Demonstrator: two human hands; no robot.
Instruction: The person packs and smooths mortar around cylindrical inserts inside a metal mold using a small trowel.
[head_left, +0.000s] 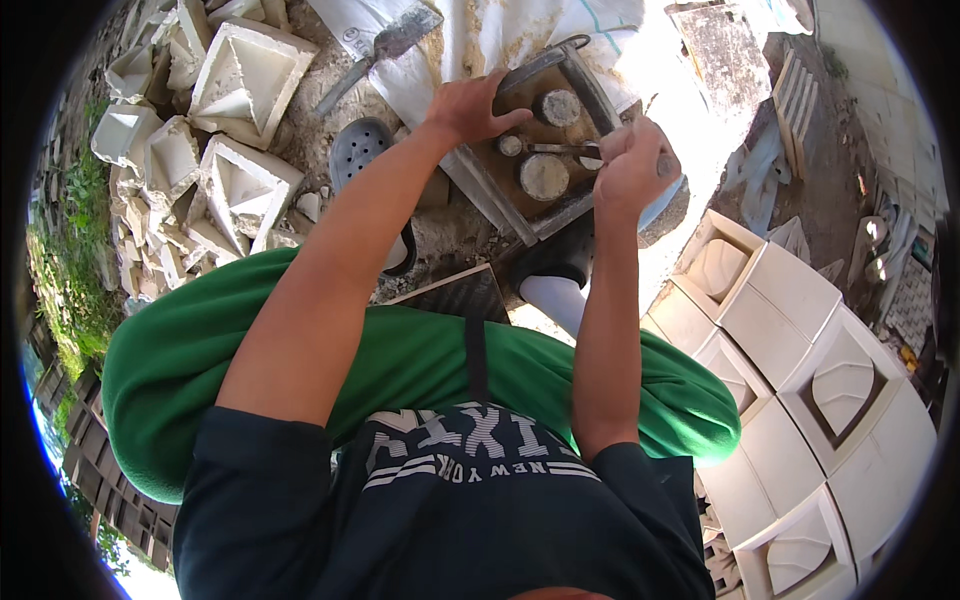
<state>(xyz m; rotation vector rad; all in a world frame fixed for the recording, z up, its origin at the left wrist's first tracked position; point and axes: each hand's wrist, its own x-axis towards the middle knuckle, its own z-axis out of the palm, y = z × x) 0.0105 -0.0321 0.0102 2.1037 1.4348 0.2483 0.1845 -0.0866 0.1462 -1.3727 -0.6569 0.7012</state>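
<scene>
A rectangular mould frame point(592, 88) with grey edges sits between my feet. Inside it are a brown surface and three round, pale-topped pieces: a large one point(545, 176), a middling one point(560, 107) and a small one point(510, 146). My left hand point(466, 108) grips the frame's far left corner, its thumb stretched inward over the inside. In my right fist point(634, 165), above the frame's right side, is the handle of a narrow metal tool point(568, 150). Its thin blade points left between the round pieces; whether the tip touches anything I cannot tell.
A trowel point(405, 34) lies on a white sack point(470, 40) beyond the frame. Broken pale cast blocks point(252, 82) pile up at left. Stacked cream blocks with leaf-shaped reliefs point(790, 330) stand at right. A dark board point(455, 297) lies near my legs.
</scene>
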